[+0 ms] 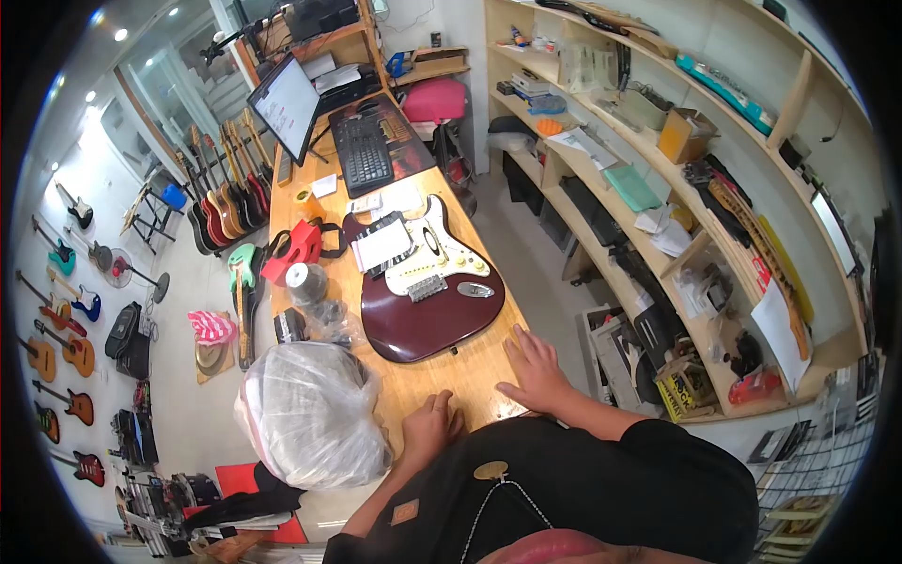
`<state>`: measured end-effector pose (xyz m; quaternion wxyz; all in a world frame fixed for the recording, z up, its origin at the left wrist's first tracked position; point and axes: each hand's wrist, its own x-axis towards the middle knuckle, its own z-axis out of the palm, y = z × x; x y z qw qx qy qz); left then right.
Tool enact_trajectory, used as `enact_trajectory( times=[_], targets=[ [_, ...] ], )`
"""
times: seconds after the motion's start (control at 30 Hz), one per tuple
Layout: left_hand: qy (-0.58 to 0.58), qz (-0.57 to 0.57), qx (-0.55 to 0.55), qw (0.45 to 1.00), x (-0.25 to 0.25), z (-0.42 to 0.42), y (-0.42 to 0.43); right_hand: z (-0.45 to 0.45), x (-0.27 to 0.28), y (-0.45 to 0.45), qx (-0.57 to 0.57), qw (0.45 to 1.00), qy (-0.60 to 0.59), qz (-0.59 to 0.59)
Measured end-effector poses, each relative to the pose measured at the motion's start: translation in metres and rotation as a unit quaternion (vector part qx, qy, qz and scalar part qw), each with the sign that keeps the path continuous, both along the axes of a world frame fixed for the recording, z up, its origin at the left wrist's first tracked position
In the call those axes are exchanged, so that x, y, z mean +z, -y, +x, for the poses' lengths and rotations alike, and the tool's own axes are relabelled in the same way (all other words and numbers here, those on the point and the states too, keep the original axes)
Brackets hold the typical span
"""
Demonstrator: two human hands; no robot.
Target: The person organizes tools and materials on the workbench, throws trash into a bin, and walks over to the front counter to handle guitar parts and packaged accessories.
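A dark maroon electric guitar body [425,320] with a cream pickguard lies face up on the wooden table, without a neck in its pocket. White papers [382,246] rest on its upper part. My right hand [534,370] lies on the tabletop near the right edge, fingers spread, just below the guitar body. My left hand [430,425] rests at the near edge with fingers curled in; I see nothing in it. Beside it on the left sits a large white plastic bag [310,414], its contents hidden. Neither hand touches the guitar body.
A clear jar [305,282], a red strap-like item [299,246] and a yellow tape roll [306,202] line the table's left side. Behind are a keyboard [365,158] and monitor [287,105]. Guitars [225,199] stand left; loaded shelves [648,122] rise right.
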<state>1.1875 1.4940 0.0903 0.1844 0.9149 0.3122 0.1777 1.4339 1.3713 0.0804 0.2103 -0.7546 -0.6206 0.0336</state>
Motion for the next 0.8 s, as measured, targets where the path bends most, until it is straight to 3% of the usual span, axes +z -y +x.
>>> enact_trajectory(
  times=[0.1,0.23,0.4,0.53,0.6,0.8],
  targets=[
    [-0.024,-0.004,-0.019,1.0,-0.015,-0.008,-0.005,-0.001,0.002,-0.004,0.017,0.999,0.017,0.033],
    [-0.052,0.002,-0.052,0.997,-0.034,-0.01,-0.012,-0.006,0.007,-0.011,0.002,0.997,0.049,-0.059],
    [-0.008,-0.008,-0.018,1.0,-0.01,-0.007,-0.006,-0.009,0.006,-0.012,-0.043,0.999,-0.024,-0.023],
    [-0.045,-0.004,-0.042,0.998,-0.016,-0.009,-0.009,-0.012,0.009,-0.009,-0.034,0.999,-0.005,-0.036],
    [-0.009,-0.003,-0.013,1.0,-0.012,-0.005,-0.004,-0.013,0.015,-0.01,-0.035,0.997,0.012,-0.068],
    [-0.034,-0.004,-0.044,0.998,-0.014,-0.008,-0.008,0.019,-0.032,-0.006,-0.012,0.993,-0.111,0.025]
  ],
)
